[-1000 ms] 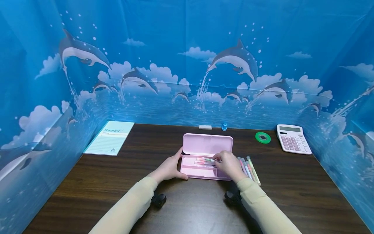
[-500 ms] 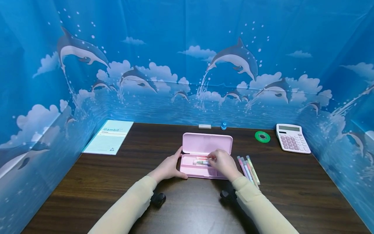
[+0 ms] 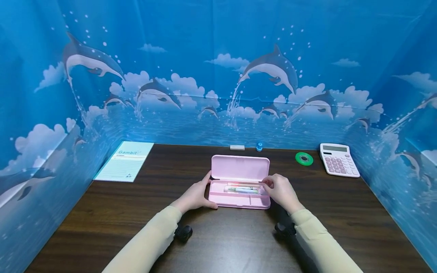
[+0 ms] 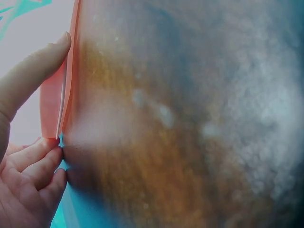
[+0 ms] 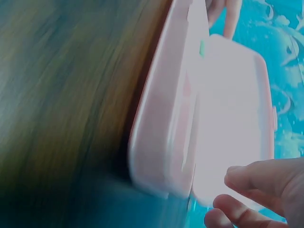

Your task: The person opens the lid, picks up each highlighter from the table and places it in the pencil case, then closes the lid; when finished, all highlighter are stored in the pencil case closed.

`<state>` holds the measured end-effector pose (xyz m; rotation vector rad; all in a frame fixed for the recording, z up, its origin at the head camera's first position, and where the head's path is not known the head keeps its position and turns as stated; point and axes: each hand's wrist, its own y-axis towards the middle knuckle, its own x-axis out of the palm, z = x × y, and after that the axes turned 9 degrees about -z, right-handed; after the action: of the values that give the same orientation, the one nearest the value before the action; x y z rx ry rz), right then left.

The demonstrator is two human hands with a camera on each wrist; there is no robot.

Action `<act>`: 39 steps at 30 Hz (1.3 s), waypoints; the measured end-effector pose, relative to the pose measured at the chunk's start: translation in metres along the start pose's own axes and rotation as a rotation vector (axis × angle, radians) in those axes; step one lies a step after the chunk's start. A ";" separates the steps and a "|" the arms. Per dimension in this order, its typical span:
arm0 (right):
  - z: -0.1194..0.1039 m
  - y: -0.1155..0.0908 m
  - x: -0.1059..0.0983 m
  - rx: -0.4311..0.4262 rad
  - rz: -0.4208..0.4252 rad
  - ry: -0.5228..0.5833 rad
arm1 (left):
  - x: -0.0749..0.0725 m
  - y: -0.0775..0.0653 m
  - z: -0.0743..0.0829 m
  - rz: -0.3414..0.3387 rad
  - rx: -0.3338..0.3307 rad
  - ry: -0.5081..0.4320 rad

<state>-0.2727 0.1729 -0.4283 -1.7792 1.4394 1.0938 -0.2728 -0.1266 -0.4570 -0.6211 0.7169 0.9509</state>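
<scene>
A pink pencil case (image 3: pixel 257 204) lies with its lid (image 3: pixel 240 168) raised at the back. Several thin pens (image 3: pixel 242 190) rest in the rear part of its tray, side by side. My left hand (image 3: pixel 194 195) holds the case's left end, thumb at the front corner and fingers at the back; the left wrist view shows the thumb and curled fingers on the pink edge (image 4: pixel 51 111). Beside the case's right end is my right hand (image 3: pixel 281 191), fingers loosely bent. In the right wrist view this right hand (image 5: pixel 259 192) has nothing between thumb and fingers.
On the brown table (image 3: pixel 225 242), a notebook (image 3: pixel 124 162) lies back left. Along the rear edge are a white eraser-like block (image 3: pixel 237 147) and a small blue item (image 3: pixel 259 146). A green ring-shaped roll (image 3: pixel 304 159) and a calculator (image 3: pixel 339 160) lie back right.
My right hand has moved right, from over the tray to the case's right end, leaving the pens inside. The markers right of the case are now hidden behind that hand and arm. Left hand stays put.
</scene>
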 end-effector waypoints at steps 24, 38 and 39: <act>0.077 -0.037 -0.029 0.199 -0.088 0.005 | 0.001 0.001 -0.002 0.004 -0.005 -0.004; 0.082 -0.038 -0.030 0.220 -0.099 -0.017 | 0.002 0.003 -0.003 0.008 -0.009 0.004; 0.082 -0.038 -0.030 0.224 -0.095 -0.018 | 0.002 0.003 -0.003 0.006 -0.010 0.003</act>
<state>-0.2563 0.2657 -0.4436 -1.6561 1.3932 0.8619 -0.2754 -0.1268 -0.4606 -0.6295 0.7179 0.9596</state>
